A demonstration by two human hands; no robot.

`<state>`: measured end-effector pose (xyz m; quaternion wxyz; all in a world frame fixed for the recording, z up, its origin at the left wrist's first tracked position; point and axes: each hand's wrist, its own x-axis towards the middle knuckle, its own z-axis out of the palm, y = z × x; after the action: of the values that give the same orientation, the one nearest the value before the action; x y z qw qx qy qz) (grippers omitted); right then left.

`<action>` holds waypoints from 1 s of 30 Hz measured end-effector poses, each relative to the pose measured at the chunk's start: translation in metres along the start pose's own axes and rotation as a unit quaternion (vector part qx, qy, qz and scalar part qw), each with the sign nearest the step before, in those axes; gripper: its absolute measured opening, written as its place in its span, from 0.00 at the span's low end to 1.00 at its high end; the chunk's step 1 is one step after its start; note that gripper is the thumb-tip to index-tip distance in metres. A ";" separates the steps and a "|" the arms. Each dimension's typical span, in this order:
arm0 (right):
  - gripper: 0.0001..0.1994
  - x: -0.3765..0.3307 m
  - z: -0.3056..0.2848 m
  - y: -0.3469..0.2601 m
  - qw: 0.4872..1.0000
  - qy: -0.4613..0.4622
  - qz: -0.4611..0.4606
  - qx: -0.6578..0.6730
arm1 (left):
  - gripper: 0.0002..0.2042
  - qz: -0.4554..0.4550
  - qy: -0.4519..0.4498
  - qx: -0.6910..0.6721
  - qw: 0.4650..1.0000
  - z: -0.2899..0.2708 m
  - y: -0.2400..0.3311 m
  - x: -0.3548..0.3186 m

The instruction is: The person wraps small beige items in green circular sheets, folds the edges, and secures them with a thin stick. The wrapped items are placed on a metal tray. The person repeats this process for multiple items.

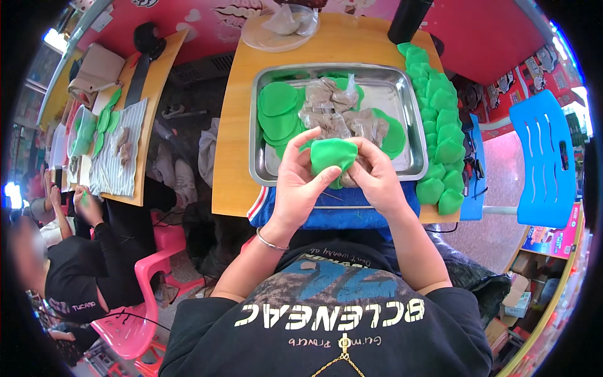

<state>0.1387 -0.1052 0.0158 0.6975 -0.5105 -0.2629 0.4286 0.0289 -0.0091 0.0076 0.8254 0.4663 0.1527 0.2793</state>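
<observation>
A green, soft-looking rounded piece, folded over, is held between my two hands above the front of the metal tray. My left hand grips its left side, thumb across the front and index finger raised behind. My right hand pinches the right edge, its fingertips partly hidden behind the piece. Inside the tray lie flat green discs in overlapping piles. Between them rest clear plastic bags of greyish-brown material, whose kind I cannot make out.
Overlapping green pieces line the wooden table's right edge. A plastic tub lid with a bag and a black cylinder stand at the back. At left, another person sits handling a green piece. A blue chair stands right.
</observation>
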 end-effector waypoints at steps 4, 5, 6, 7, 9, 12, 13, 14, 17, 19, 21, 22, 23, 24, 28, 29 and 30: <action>0.04 0.003 -0.001 0.007 0.973 0.071 -0.107 -0.189 | 0.30 -0.010 -0.010 0.028 0.999 0.002 -0.002 0.000; 0.05 0.003 0.002 0.006 0.965 0.085 -0.095 -0.228 | 0.30 -0.016 -0.010 0.031 0.999 0.001 -0.005 -0.002; 0.06 0.003 0.003 0.004 0.955 0.099 -0.083 -0.266 | 0.30 -0.023 -0.011 0.033 0.999 0.000 -0.008 -0.003; 0.06 0.004 0.003 0.003 0.963 0.101 -0.047 -0.245 | 0.26 -0.014 -0.012 0.047 0.999 -0.001 -0.010 -0.004; 0.07 0.007 -0.006 0.010 0.974 0.072 -0.014 -0.215 | 0.24 -0.043 -0.006 0.036 0.998 -0.004 -0.015 -0.003; 0.09 0.004 -0.008 0.003 0.995 0.012 0.022 -0.101 | 0.20 -0.038 0.042 0.000 0.998 -0.011 -0.022 -0.001; 0.10 0.003 -0.008 0.000 0.998 -0.011 0.032 -0.051 | 0.18 -0.028 0.064 -0.016 0.997 -0.013 -0.023 0.000; 0.11 0.002 -0.009 0.000 0.995 -0.022 0.023 -0.091 | 0.18 -0.025 0.054 -0.013 0.998 -0.013 -0.022 0.000; 0.11 -0.002 -0.012 0.004 0.990 -0.017 0.011 -0.136 | 0.19 -0.007 0.024 0.010 1.000 -0.006 -0.017 0.000; 0.11 0.001 -0.011 0.009 0.989 0.026 -0.018 -0.147 | 0.20 -0.023 0.016 0.004 1.000 -0.006 -0.016 0.001; 0.11 0.002 -0.010 0.014 0.982 0.059 -0.043 -0.177 | 0.20 -0.045 0.009 -0.002 0.999 -0.008 -0.017 0.003; 0.10 0.003 -0.009 0.017 0.976 0.070 -0.053 -0.201 | 0.21 -0.060 0.006 -0.005 0.998 -0.011 -0.018 0.004; 0.10 0.004 -0.008 0.019 0.969 0.081 -0.062 -0.225 | 0.21 -0.074 0.003 -0.009 0.997 -0.013 -0.019 0.005; 0.10 0.004 -0.006 0.018 0.961 0.084 -0.082 -0.250 | 0.22 -0.087 -0.001 -0.009 0.996 -0.014 -0.018 0.005; 0.13 0.008 -0.005 0.019 0.968 0.106 -0.073 -0.218 | 0.26 -0.124 -0.009 -0.002 0.992 -0.009 -0.010 0.005; 0.14 0.008 -0.006 0.020 0.976 0.114 -0.049 -0.176 | 0.26 -0.131 -0.010 0.002 0.991 -0.007 -0.008 0.005; 0.16 0.008 -0.006 0.018 0.986 0.091 -0.045 -0.131 | 0.27 -0.146 -0.021 -0.006 0.989 -0.009 -0.007 0.005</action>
<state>0.1416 -0.0993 -0.0033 0.6643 -0.6221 -0.2749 0.3099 0.0309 -0.0029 -0.0033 0.8631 0.4397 0.2005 0.1467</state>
